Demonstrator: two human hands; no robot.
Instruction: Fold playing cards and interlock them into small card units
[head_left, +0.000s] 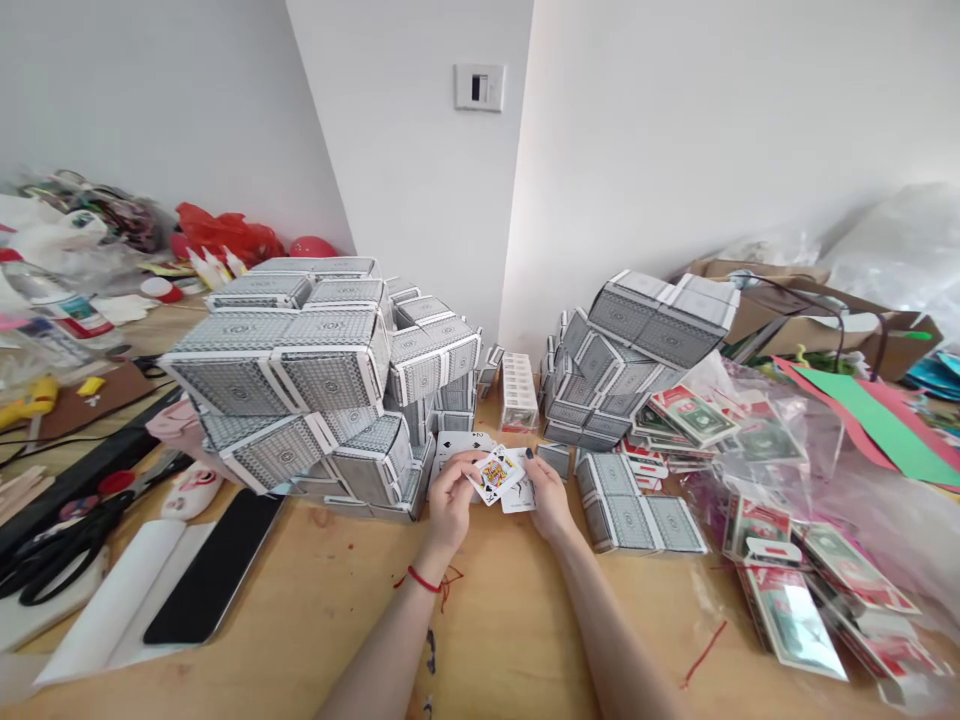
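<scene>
In my head view, the only one I have, both hands meet at mid-scene over the wooden table [510, 630]. My left hand [451, 496] pinches a face card [493, 476] between thumb and fingers; my right hand [550, 498] grips a pale card [520, 495] at its right side, the two cards overlapping. More loose cards [455, 442] lie just beyond the left hand, between the folded-card structure [330, 350] on the left and another stack [637, 320] on the right. I judge each card very light, springy and slick-faced, apt to slide or crease if squeezed hard, so I'd take hold by opposite edges, keeping thumb pressure gentle and flat.
</scene>
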